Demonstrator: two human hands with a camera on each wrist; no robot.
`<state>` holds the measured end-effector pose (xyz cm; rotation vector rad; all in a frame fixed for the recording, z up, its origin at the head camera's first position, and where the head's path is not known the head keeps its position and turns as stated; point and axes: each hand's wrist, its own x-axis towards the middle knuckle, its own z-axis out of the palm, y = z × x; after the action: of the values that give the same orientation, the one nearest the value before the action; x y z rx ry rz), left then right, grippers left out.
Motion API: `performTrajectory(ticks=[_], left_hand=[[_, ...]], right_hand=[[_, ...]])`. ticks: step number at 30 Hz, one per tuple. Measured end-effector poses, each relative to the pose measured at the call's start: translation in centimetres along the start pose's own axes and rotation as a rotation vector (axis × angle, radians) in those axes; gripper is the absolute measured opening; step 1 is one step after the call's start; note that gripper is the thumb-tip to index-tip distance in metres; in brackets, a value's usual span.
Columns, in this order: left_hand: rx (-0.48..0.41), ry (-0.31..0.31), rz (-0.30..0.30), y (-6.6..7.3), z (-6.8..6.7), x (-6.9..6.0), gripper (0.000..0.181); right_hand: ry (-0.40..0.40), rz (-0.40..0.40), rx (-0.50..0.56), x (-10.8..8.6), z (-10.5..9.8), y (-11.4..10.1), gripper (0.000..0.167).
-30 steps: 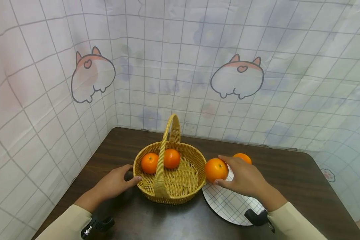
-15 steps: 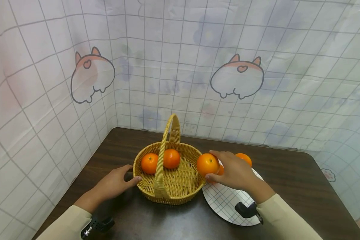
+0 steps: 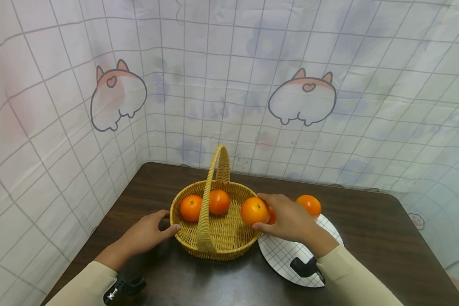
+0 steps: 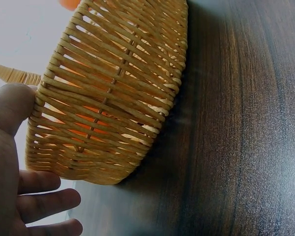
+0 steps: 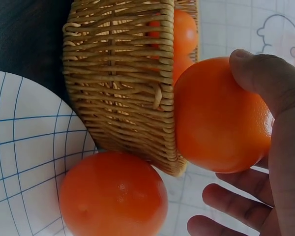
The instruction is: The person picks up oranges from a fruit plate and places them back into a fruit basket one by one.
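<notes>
At the left, the left hand (image 3: 149, 233) rests against the left side of the wicker basket (image 3: 229, 231), fingers straight and loosely parted, thumb on the rim. Inside its left half sit the leftmost orange (image 3: 189, 208) and, past the handle (image 3: 204, 221), the second orange (image 3: 219, 202), while the held orange (image 3: 254, 211) is over the right rim, pinched by the right hand (image 3: 290, 221). Farther right, on the dark table (image 3: 382, 238), come the white plate (image 3: 287, 259), a partly hidden orange (image 3: 272, 216) at its far left, and another orange (image 3: 309, 206) at its far side.
</notes>
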<state>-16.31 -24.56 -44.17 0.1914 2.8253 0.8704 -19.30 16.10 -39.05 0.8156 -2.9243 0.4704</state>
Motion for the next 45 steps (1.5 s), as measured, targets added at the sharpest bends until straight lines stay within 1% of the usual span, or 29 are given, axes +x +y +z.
performTrajectory(ticks=[5, 10, 18, 22, 28, 32, 39, 45], left_hand=[[-0.003, 0.001, 0.0, -0.1, 0.0, 0.0, 0.079], [-0.001, 0.003, 0.002, -0.1, 0.1, 0.0, 0.08], [0.002, 0.004, -0.004, -0.1, 0.1, -0.1, 0.081], [-0.003, 0.002, -0.006, -0.2, 0.2, -0.1, 0.081], [-0.006, 0.001, -0.003, -0.2, 0.2, -0.1, 0.08], [-0.006, -0.003, -0.007, -0.2, 0.2, 0.0, 0.082], [-0.003, 0.004, -0.006, -0.3, 0.3, 0.1, 0.082], [0.0, 0.005, -0.002, -0.1, 0.2, -0.1, 0.083]], right_hand=[[-0.014, 0.004, -0.005, 0.1, 0.1, -0.1, 0.091], [-0.029, 0.009, 0.019, 0.0, 0.1, -0.2, 0.09], [-0.019, 0.004, 0.032, -0.3, 0.0, 0.1, 0.086], [-0.017, 0.019, 0.027, -0.7, 0.1, 0.7, 0.085], [-0.013, 0.052, 0.018, -1.3, 0.3, 2.2, 0.087], [-0.002, 0.061, 0.006, -1.9, 0.4, 3.0, 0.086], [0.018, 0.082, -0.05, -2.5, 0.6, 4.1, 0.084], [0.031, 0.1, -0.049, -3.0, 0.9, 4.9, 0.083]])
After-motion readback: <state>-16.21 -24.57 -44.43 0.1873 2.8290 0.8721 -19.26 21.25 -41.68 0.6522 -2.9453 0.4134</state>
